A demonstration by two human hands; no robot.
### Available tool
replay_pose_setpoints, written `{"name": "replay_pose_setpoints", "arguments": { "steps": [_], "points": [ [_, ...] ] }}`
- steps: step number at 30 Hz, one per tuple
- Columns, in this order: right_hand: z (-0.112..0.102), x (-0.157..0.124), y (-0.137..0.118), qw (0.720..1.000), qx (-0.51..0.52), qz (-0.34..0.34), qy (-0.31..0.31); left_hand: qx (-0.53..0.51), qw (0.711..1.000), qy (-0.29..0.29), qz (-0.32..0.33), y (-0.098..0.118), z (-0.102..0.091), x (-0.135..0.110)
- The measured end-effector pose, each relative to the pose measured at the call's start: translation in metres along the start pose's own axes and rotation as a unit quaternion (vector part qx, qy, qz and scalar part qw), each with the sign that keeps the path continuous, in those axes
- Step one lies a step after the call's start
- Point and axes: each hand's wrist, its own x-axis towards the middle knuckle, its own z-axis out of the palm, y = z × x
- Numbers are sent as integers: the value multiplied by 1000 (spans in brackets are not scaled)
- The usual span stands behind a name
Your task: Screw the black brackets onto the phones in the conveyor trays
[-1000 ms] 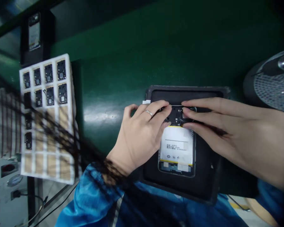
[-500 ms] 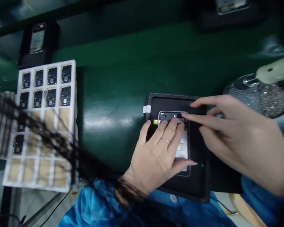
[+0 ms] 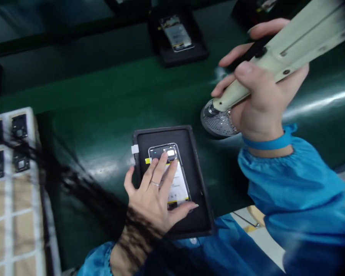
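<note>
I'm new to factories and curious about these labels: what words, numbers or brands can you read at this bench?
Battery label on the phone in the black tray: printed lines, too small to read.
Label on the farther phone: too small to read.
Round badge on the blue coat: too blurred to read.

Past the black tray's raised rim (image 3: 161, 130), green workbench (image 3: 94, 115) gives my left hand (image 3: 153, 195) room; the mesh dish (image 3: 218, 122) crowds my right hand (image 3: 264, 99).
</note>
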Motion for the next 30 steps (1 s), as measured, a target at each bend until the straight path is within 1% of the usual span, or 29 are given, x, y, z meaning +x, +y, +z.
{"name": "replay_pose_setpoints", "arguments": {
  "steps": [2, 4, 6, 10, 16, 24, 30],
  "points": [
    [-3, 3, -2, 991, 119, -13, 67, 9, 1000, -6, 2, -2, 2, -1],
    [-6, 2, -3, 982, 162, -12, 93, 28, 1000, -4, 6, -2, 4, -3],
    [-8, -1, -1, 978, 181, -7, 101, 47, 999, -3, 11, -3, 5, -4],
    [-6, -6, 5, 977, 195, 3, 86, 60, 998, 11, 20, -4, 7, -3],
    [-4, -6, 11, 976, 212, 19, 52, 62, 997, 26, 32, -6, 10, -2],
    [-2, -8, 11, 973, 225, 20, 42, 58, 997, 33, 34, -6, 10, -1],
    [-2, -9, 15, 972, 231, 11, 42, 58, 998, 25, 28, -4, 9, 1]
  ]
}}
